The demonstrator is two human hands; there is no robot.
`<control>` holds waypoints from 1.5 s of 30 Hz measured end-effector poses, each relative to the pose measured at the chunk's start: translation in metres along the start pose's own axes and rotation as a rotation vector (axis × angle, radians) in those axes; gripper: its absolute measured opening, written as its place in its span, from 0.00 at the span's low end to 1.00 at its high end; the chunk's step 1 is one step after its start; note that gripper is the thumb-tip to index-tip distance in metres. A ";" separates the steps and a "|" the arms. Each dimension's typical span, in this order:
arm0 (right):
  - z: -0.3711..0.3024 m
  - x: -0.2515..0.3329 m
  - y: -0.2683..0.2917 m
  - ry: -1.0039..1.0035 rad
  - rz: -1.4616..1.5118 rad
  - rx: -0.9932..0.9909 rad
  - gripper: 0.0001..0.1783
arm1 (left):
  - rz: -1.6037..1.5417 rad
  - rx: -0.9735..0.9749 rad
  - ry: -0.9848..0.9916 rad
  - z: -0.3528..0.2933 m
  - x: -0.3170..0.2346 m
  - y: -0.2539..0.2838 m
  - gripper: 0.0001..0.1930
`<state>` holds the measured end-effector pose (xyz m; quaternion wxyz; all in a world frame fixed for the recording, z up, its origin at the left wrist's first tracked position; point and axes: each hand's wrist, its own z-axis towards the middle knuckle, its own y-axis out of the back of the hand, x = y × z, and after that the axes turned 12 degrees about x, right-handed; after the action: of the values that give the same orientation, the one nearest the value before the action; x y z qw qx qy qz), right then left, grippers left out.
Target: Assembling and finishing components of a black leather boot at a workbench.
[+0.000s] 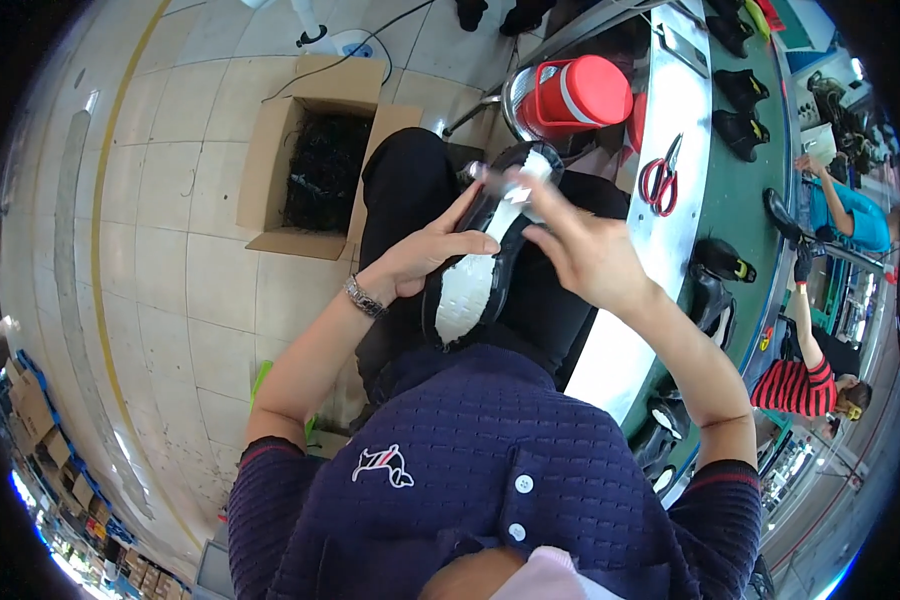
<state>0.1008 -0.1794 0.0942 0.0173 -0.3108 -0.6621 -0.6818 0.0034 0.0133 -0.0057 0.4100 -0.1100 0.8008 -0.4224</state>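
A black shoe (467,290) lies over my lap with its white underside turned up and its toe or heel end pointing away from me. My left hand (420,255) grips it from the left, the thumb across the white surface and the fingers along the edge. Over the far part of the shoe is my right hand (598,248), its fingertips smeared by motion close to the white surface. Whether the right fingers pinch something small cannot be made out. Part of the shoe's far end is hidden behind that blur.
Scissors with red handles (659,186) lie on the metal ledge (622,350) at my right. Beyond it runs a green belt (712,215) with several black shoes. A red jug (592,90) stands ahead. An open carton (262,190) holds black scraps. Co-workers sit at far right.
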 end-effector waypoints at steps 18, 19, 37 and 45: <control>-0.014 0.046 -0.009 -0.377 -0.090 0.518 0.36 | 0.059 0.079 -0.161 -0.010 0.035 0.002 0.55; -0.015 0.041 -0.008 -0.345 -0.053 0.507 0.37 | -0.088 0.098 -0.222 -0.011 0.042 0.001 0.52; -0.041 0.040 -0.004 -0.095 -0.239 0.546 0.39 | -0.171 -0.095 -0.380 -0.013 0.060 -0.033 0.36; -0.008 0.068 0.009 -0.151 -0.118 0.418 0.37 | -0.082 -0.117 -0.300 -0.018 0.064 -0.022 0.42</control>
<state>0.0466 -0.1613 0.1330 -0.0081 -0.3113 -0.8052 -0.5046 -0.0549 -0.0231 -0.0189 0.5006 -0.2280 0.7486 -0.3702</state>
